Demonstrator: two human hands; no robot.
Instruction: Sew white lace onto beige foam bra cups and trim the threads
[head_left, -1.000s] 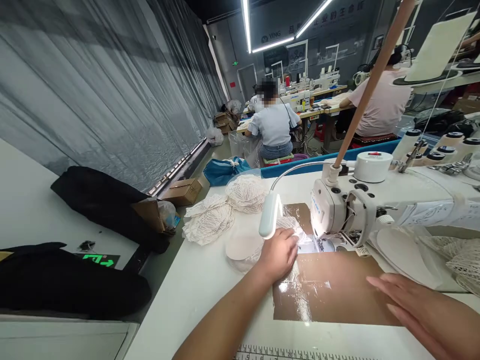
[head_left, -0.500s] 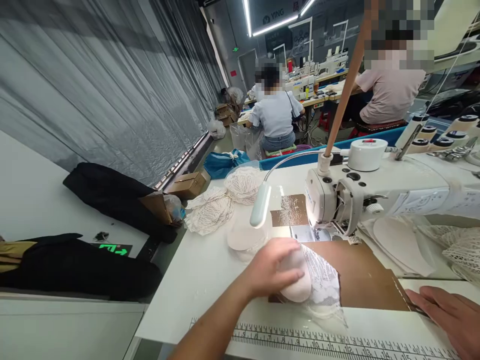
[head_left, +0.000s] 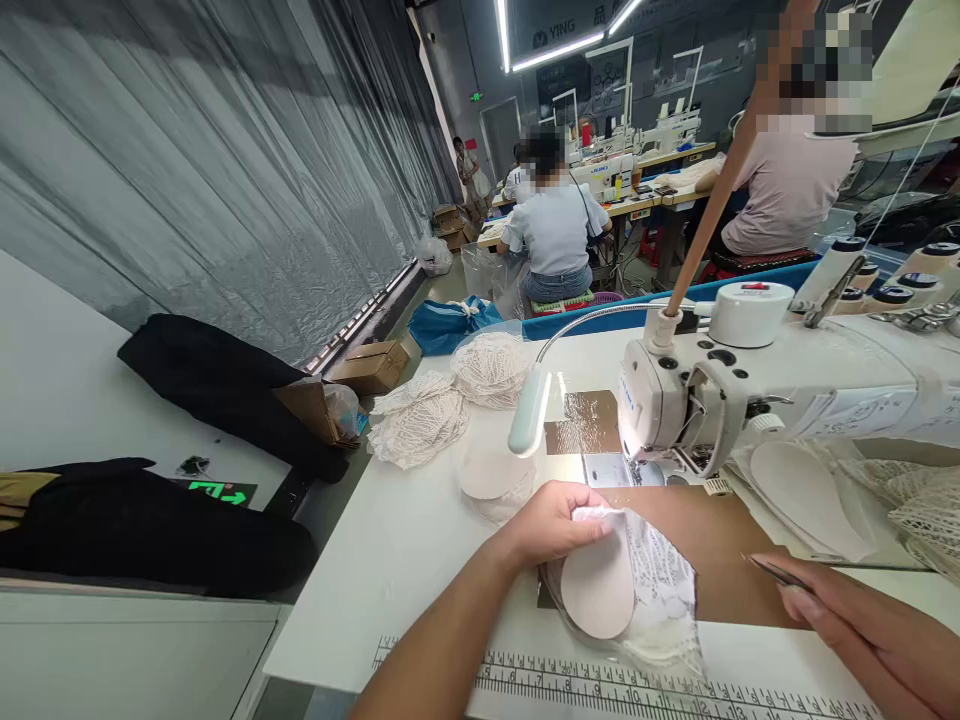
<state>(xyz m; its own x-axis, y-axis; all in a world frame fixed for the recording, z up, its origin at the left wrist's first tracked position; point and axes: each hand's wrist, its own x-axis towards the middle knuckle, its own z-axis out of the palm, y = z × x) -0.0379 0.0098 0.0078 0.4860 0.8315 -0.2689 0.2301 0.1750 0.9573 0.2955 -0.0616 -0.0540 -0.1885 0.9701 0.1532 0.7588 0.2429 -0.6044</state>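
My left hand [head_left: 559,522] pinches the upper edge of a white lace piece [head_left: 664,575] between thumb and fingers, just in front of the sewing machine's needle area. Under the pinched edge lies a smooth, pale oval pad [head_left: 598,592], with sheer fabric showing around it. My right hand [head_left: 847,610], at the lower right, is closed around a slim, pointed metal tool [head_left: 780,572] whose tip points left toward the lace; its exact kind is unclear. The sewing machine [head_left: 667,400] stands beyond both hands, and its needle area is lit.
A lamp [head_left: 529,410] on a bendy neck hangs left of the machine head. Lace stacks [head_left: 420,420] and pale pads [head_left: 487,470] lie to the left, with more pads [head_left: 802,490] at right. A printed ruler [head_left: 600,690] runs along the front edge. Co-workers sit beyond.
My left hand has gone from lying over the pad to pinching the lace's upper edge, baring the pad. My right hand has moved left and up with the pointed tool.
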